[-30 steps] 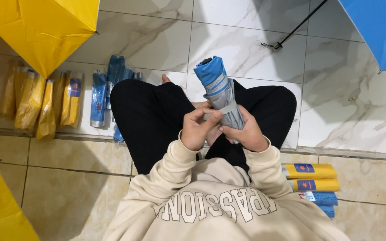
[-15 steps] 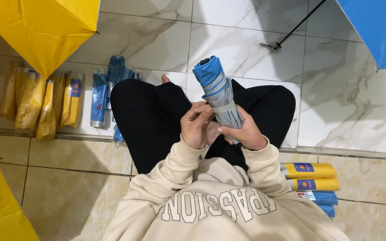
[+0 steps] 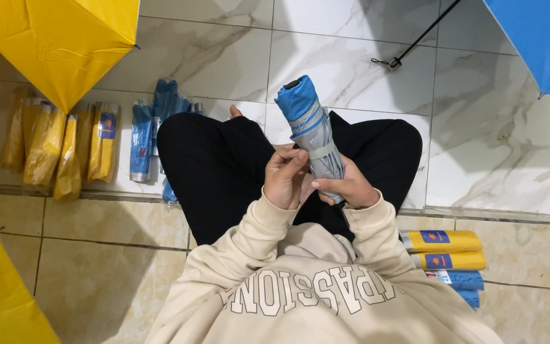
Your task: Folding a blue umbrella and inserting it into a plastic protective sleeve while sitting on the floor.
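I sit cross-legged on the tiled floor and hold a folded blue-and-grey umbrella [image 3: 310,130] upright over my lap. My right hand [image 3: 349,187] wraps around its lower end. My left hand [image 3: 284,178] pinches the grey strap that runs around the umbrella's middle. The umbrella's blue top points away from me, toward the marble tiles.
Several wrapped yellow umbrellas [image 3: 52,148] and blue ones [image 3: 141,137] lie in a row at my left. More packed yellow and blue umbrellas [image 3: 445,251] are stacked at my right. Open yellow umbrellas [image 3: 58,44] stand at left, an open blue umbrella [image 3: 542,38] at top right.
My left hand's fingers have shifted along the strap around the umbrella's middle, which now lies flat around it. The umbrella has stayed upright in my right hand.
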